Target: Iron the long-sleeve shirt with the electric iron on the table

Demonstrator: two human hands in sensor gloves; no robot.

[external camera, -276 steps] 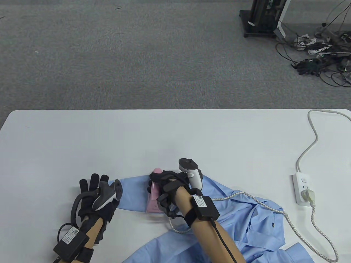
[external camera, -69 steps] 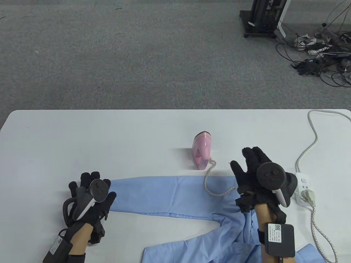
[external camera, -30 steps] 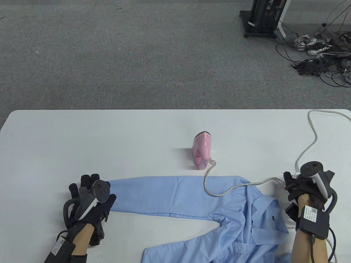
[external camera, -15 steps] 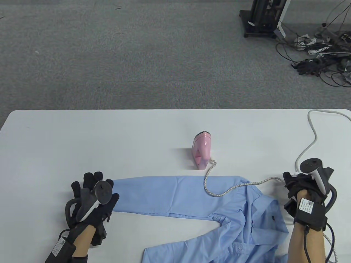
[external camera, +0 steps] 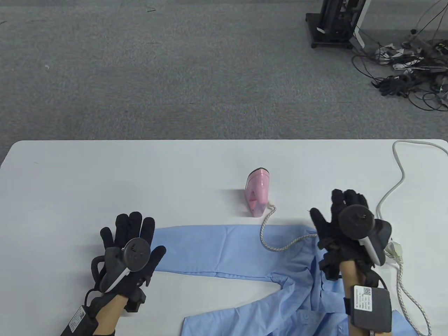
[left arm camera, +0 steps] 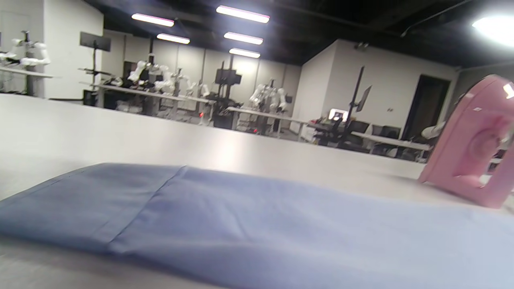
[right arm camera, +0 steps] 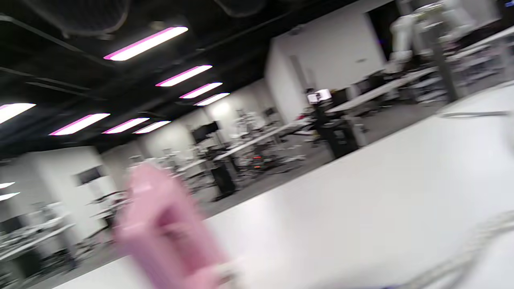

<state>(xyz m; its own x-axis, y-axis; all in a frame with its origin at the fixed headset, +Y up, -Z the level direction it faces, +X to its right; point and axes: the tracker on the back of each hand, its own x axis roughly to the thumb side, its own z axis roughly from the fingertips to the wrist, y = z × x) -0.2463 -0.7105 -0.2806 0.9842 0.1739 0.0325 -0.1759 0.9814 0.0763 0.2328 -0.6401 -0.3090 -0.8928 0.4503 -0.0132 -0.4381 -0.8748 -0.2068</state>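
A light blue long-sleeve shirt (external camera: 245,252) lies on the white table (external camera: 105,175), one sleeve stretched flat to the left; it also shows in the left wrist view (left arm camera: 241,224). A pink electric iron (external camera: 258,191) stands on end behind the sleeve, its braided cord (external camera: 280,245) running across the shirt; it shows in the left wrist view (left arm camera: 474,160) and blurred in the right wrist view (right arm camera: 168,228). My left hand (external camera: 131,241) lies open with fingers spread at the cuff end. My right hand (external camera: 341,220) is open with fingers spread over the shirt's shoulder, holding nothing.
A white power strip (external camera: 392,246) with a plug in it lies at the table's right edge, mostly behind my right hand; its grey cable (external camera: 399,175) runs to the far right corner. Beyond the table are grey carpet, a black stand (external camera: 332,24) and tangled cables (external camera: 409,70).
My right hand has left the power strip, opened, and moved left to the shirt's shoulder. My left hand has shifted right onto the cuff and spread its fingers. The iron has not moved.
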